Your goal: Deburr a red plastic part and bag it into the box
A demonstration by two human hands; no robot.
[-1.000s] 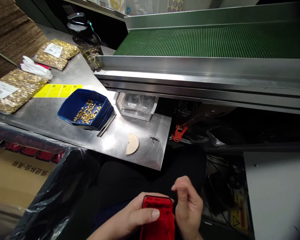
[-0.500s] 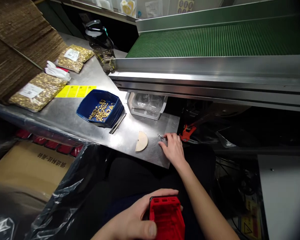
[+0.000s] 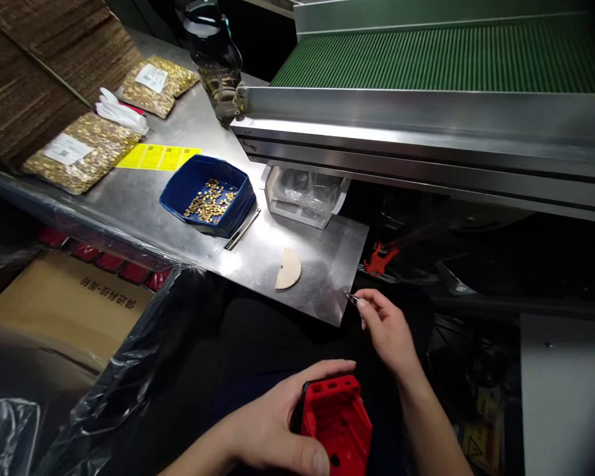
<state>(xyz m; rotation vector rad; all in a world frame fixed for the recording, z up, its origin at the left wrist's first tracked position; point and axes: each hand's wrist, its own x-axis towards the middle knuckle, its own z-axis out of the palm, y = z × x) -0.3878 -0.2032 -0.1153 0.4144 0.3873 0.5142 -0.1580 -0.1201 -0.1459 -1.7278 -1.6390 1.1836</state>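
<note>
At the bottom of the view, my left hand (image 3: 277, 420) is wrapped round a red plastic housing (image 3: 344, 413), whose hollow inside faces up; a dark edge shows along its left side. Between thumb and fingertips, my right hand (image 3: 389, 330) pinches a small shiny metal tool (image 3: 351, 299), its kind too small to make out. It is held by the right corner of the metal table (image 3: 322, 294). On that table, left of the tool, lies a half-round beige piece (image 3: 288, 269) with a small notch in its straight side.
A blue bin (image 3: 178, 198) holds small brass parts (image 3: 211, 201), with a silver pen-like tool (image 3: 242, 228) beside it. Behind are a grey tray (image 3: 297, 215), a bottle (image 3: 215, 73) and a green conveyor (image 3: 426, 63). Bags of brass parts (image 3: 82, 155) lie left; an orange-handled tool (image 3: 381, 258) lies right.
My right hand has lifted the small metal tool off the table and drawn it back toward me and right. My left hand still holds the red housing, now slightly tilted. The view has shifted.
</note>
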